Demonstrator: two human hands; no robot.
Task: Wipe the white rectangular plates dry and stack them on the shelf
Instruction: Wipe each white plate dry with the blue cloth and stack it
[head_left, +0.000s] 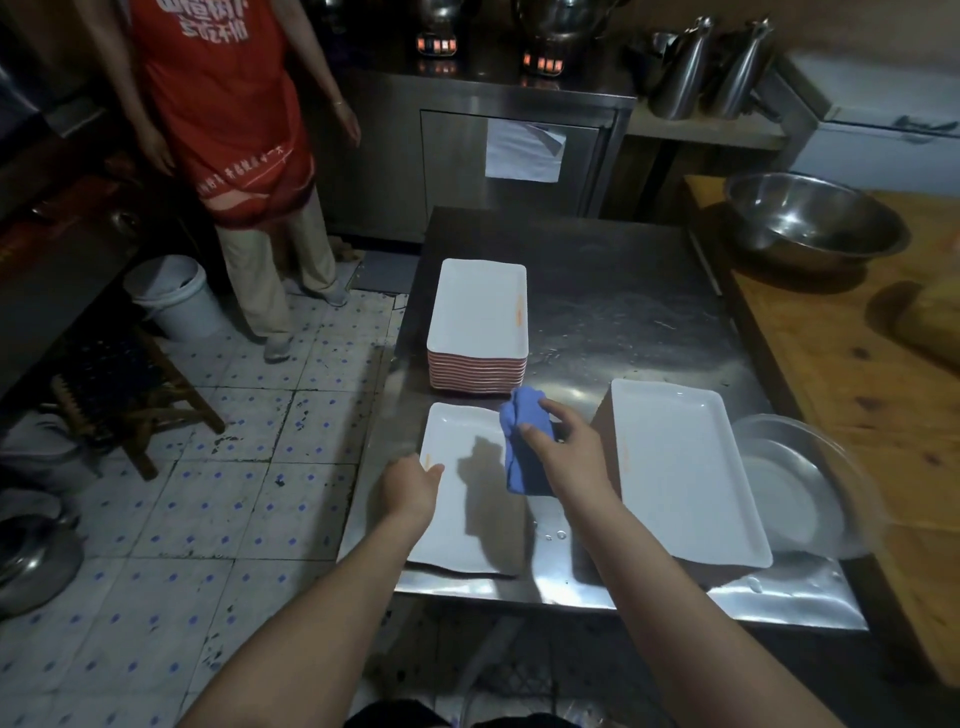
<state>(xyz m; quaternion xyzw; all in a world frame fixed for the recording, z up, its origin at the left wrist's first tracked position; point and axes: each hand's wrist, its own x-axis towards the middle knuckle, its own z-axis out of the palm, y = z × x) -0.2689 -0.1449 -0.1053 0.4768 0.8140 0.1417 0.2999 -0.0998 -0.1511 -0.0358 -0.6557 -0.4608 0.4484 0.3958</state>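
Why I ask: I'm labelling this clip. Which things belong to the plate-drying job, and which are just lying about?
Job: left hand gripping the near plate, right hand holding the blue cloth, plate stack, right plate.
Lying about: steel bowl, clear basin, white bucket, stool.

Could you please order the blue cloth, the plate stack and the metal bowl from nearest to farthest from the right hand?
1. Blue cloth, gripped by the right hand.
2. Plate stack, just ahead, left.
3. Metal bowl, far back right.

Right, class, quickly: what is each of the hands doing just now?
Left hand: grips the left edge of the near plate.
Right hand: holds the blue cloth.
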